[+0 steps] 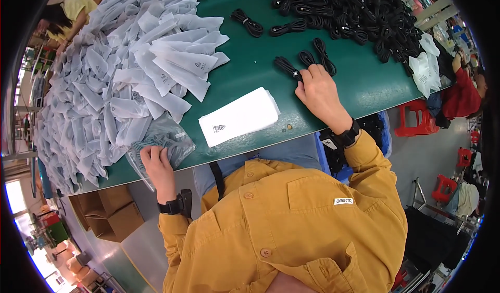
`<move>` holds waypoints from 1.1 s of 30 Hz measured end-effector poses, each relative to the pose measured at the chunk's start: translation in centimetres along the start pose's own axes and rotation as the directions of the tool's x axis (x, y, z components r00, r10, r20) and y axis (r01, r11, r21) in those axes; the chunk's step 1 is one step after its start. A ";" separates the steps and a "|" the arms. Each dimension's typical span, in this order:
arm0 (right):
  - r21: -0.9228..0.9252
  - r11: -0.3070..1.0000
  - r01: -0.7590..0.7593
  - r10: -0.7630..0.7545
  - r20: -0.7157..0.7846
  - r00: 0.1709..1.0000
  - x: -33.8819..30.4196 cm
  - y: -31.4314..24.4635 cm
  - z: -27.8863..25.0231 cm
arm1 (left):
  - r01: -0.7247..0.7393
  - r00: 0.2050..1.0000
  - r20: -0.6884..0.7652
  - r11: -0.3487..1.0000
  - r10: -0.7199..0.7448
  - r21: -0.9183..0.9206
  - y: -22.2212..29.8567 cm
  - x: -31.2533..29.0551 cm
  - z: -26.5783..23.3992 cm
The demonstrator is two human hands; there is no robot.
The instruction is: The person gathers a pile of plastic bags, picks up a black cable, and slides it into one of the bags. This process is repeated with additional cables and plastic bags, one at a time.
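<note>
My right hand [322, 96] reaches over the green table with its fingers bent together on a coiled black cable [306, 58]. Another coiled cable [287, 66] lies just left of those fingertips, and a third coil [324, 56] lies to their right. Near the table's front edge, my left hand [158, 166] rests its bent, slightly parted fingers on a clear plastic bag [177, 141] with greenish strips inside. Between my hands lies a stack of flat white sleeves [240, 117] with a small dark print.
A large heap of translucent white sleeves [114, 79] covers the table's left side. Black cables [344, 6] pile up at the far right, beside a white plastic bag [426, 66]. Below the table are a blue-lined bin [385, 131], cardboard boxes [108, 212] and a red stool [415, 118].
</note>
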State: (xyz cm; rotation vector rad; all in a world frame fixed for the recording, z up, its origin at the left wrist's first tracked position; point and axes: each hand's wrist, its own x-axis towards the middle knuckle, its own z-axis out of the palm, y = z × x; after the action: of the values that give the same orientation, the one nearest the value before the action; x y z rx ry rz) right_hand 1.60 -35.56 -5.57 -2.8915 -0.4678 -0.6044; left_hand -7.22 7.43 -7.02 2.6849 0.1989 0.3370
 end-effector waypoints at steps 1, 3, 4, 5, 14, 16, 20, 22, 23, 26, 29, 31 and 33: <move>-0.002 1.000 0.016 -0.016 -0.003 1.000 0.0 0.1 0.5 | 0.001 1.000 -0.003 1.000 -0.001 -0.002 -0.3 0.0 0.0; -0.004 0.999 0.032 -0.032 -0.007 0.999 0.1 -0.2 0.8 | -0.014 1.000 0.008 1.000 0.014 0.011 -0.2 0.3 -0.5; 0.054 0.998 0.011 -0.011 0.006 1.000 0.0 -0.6 0.8 | -0.025 1.000 0.014 1.000 0.025 0.017 0.3 0.7 -0.9; 0.111 0.994 -0.012 0.010 0.020 1.000 -0.1 -1.0 0.8 | -0.028 1.000 0.014 0.999 0.028 0.015 1.2 1.0 -1.3; 0.650 0.685 -0.328 0.242 0.221 0.945 -1.4 -1.6 0.1 | -0.476 0.833 0.036 0.749 0.552 -0.461 16.4 2.2 4.6; 0.656 0.683 -0.322 0.248 0.207 0.946 -1.8 -1.7 -0.1 | -0.493 0.818 0.049 0.743 0.573 -0.453 18.2 2.1 6.9; 0.642 0.725 -0.251 0.239 0.106 0.965 -3.6 -1.6 -1.3 | -0.466 0.811 0.133 0.767 0.569 -0.441 19.0 2.2 8.9; 0.580 0.810 -0.082 0.136 -0.049 0.990 -4.0 -1.7 -2.1 | -0.445 0.815 0.168 0.785 0.555 -0.432 19.0 2.2 9.4; 0.580 0.810 -0.089 0.144 -0.050 0.988 -4.3 -1.8 -2.3 | -0.409 0.829 0.162 0.777 0.536 -0.479 18.7 2.4 9.5; 0.549 0.834 -0.051 0.087 -0.039 0.995 -4.8 -2.0 -3.0 | -0.335 0.855 0.155 0.754 0.496 -0.565 18.4 2.7 9.6; 0.473 0.881 0.031 -0.004 -0.058 0.998 -4.6 -2.1 -3.6 | 0.034 0.887 0.363 0.743 0.286 -0.669 18.4 2.7 9.1; 0.432 0.899 0.073 -0.049 -0.066 0.997 -4.6 -2.0 -3.8 | 0.057 0.890 0.362 0.721 0.277 -0.690 18.2 2.8 9.2; 0.407 0.904 0.128 -0.116 -0.054 0.992 -4.7 -1.8 -4.0 | 0.108 0.896 0.363 0.670 0.254 -0.735 18.2 2.8 9.2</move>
State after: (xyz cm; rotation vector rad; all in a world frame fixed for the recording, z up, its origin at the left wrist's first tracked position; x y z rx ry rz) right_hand -4.55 -35.93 -3.72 -2.4647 -0.6857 -0.4922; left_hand -0.46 -12.05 -6.71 1.8639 -0.1698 -0.1658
